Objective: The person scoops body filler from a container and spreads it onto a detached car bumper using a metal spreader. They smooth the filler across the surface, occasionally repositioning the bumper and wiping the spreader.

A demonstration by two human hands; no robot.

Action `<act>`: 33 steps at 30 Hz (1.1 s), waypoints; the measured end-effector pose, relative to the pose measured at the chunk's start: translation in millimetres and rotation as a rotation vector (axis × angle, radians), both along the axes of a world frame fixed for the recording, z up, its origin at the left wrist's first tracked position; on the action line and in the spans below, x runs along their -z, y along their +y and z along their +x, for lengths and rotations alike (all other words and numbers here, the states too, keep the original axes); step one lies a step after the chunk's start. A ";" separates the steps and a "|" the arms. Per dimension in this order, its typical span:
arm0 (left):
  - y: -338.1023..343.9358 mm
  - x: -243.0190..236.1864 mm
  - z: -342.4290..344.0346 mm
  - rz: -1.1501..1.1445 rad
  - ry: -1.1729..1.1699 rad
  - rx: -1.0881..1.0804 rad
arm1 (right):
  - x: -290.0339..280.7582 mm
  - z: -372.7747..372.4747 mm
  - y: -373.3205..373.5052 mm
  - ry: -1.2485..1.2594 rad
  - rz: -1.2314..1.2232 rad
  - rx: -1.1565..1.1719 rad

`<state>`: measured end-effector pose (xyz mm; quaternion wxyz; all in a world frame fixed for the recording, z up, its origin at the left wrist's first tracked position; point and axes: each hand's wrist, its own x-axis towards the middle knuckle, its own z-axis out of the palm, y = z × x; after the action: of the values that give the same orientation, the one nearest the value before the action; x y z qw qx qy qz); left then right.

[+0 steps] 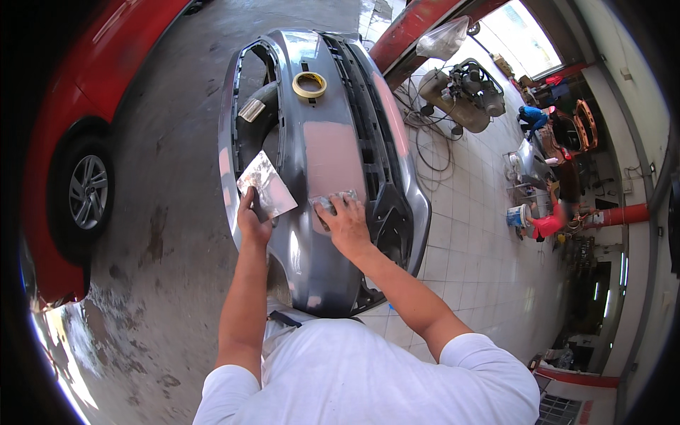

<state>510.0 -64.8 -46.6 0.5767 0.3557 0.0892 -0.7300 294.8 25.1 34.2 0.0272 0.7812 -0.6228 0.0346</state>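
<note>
In front of me lies a grey car bumper [295, 152] with pink filler patches, the largest patch [333, 150] near its middle. My left hand [253, 221] grips a flat square mixing plate [269, 183] at its lower corner; pink filler is smeared on it. On the near end of the large patch, my right hand [348, 225] presses a thin, smeared filler spreader [343, 195], fingers over its top. A roll of yellow tape [309, 93] rests on the bumper farther off. Left of it is a small metallic cylinder [252, 109], by the bumper's opening.
A red car [81, 78] stands at left. Beyond the bumper at right are an air compressor [464, 99], coiled hose [433, 152] and a red post [411, 35]. Farther right, a person in blue [533, 117] and another in red [547, 224] are near a bucket [517, 214].
</note>
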 end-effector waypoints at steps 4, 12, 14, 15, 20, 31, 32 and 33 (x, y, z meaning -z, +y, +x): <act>16.1 0.2 6.6 -0.094 -0.108 -0.029 | 12.9 6.2 56.6 0.000 -0.023 -0.012; 89.8 -59.8 -16.8 -0.210 -0.313 0.097 | -102.0 8.1 71.3 -0.724 0.078 -0.252; 100.2 -86.7 -40.8 -0.264 -0.248 0.127 | -105.8 10.6 70.9 -0.929 0.022 -0.338; 103.1 -101.6 -45.9 -0.280 -0.253 0.155 | -97.6 5.3 70.5 -0.887 -0.005 -0.298; 105.7 -160.1 -52.8 -0.280 -0.269 0.180 | -80.4 -56.6 53.4 -0.180 -0.074 -0.213; 56.2 -167.7 -42.3 -0.654 -0.883 -0.114 | -103.3 -63.0 -0.5 -0.353 -0.006 -0.176; 46.8 -165.7 -31.1 -0.656 -0.907 -0.109 | -88.6 -78.8 -24.2 -0.327 0.005 -0.110; 39.4 -160.7 -20.1 -0.652 -0.937 -0.109 | -73.7 -93.2 -51.0 -0.363 0.011 -0.074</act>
<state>489.9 -25.4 114.1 0.6714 0.4400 -0.3874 -0.4534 201.6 -25.9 107.9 -0.0915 0.7847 -0.5883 0.1726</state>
